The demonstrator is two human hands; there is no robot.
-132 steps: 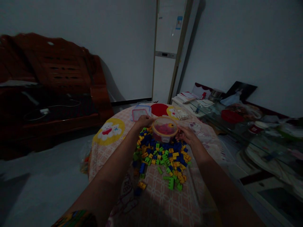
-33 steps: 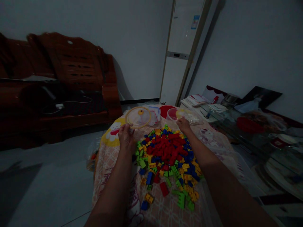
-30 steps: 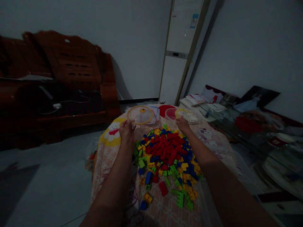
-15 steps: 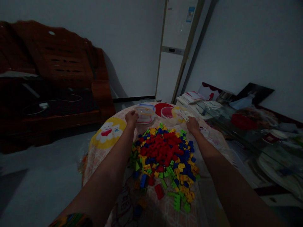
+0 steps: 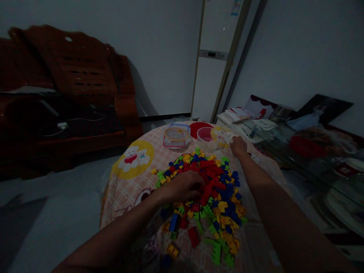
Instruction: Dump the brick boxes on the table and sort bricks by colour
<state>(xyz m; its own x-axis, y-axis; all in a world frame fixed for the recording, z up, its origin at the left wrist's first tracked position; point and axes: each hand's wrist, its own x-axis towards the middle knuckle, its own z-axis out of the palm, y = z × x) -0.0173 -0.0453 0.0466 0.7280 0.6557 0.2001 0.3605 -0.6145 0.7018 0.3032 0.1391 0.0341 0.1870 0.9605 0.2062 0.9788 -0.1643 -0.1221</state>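
Since half a second ago, the left hand [image 5: 189,185] has come from beside the lids to the heap of blocks [image 5: 227,193], while the right hand [image 5: 239,146] is again at the far right of the table. Its fingers are partly curled, tips bent down onto red blocks [image 5: 212,170] on top of the heap; whether they grip one cannot be told, as the back of the hand covers them. Right-hand fingers are bunched together beside a clear packet [image 5: 226,138] of white pieces, seemingly touching its edge; dimness hides how far they open and whether they hold it.

Studded plastic blocks in red, blue, yellow and green spread over the middle of the tablecloth [image 5: 125,195], a pinkish cloth with a pale lattice print and bear pictures. Beyond the heap, a round lid with a yellow rim [image 5: 174,134] lies over see-through rectangular lids edged in pink and blue. Just right of them stands a round clear tub [image 5: 205,138], its inside hard to read against the red patch behind. Both forearms are cut off by the lower frame edge.
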